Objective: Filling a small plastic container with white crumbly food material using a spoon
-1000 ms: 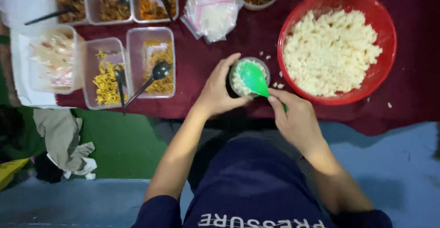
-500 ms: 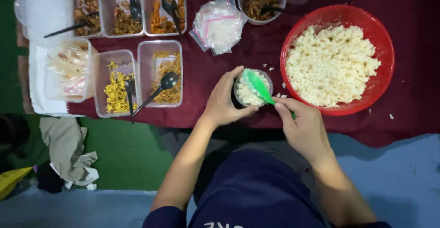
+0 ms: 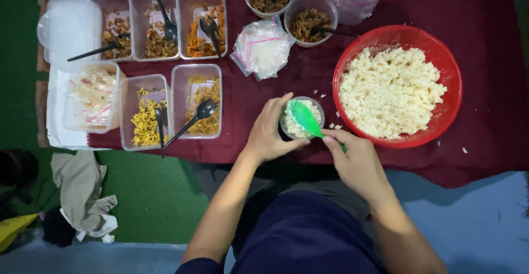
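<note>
Your left hand [image 3: 271, 133] clasps the small round rice-filled cup [image 3: 302, 118]; your right hand [image 3: 357, 161] pinches the green plastic spoon [image 3: 306, 119], packing rice. Next: press evenly, cup steady.

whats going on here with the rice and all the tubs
A person's left hand steadies a small cup of white rice on the maroon cloth, while the right hand presses a green spoon into it. A red bowl of rice sits beside it; tubs of toppings stand farther left.
</note>
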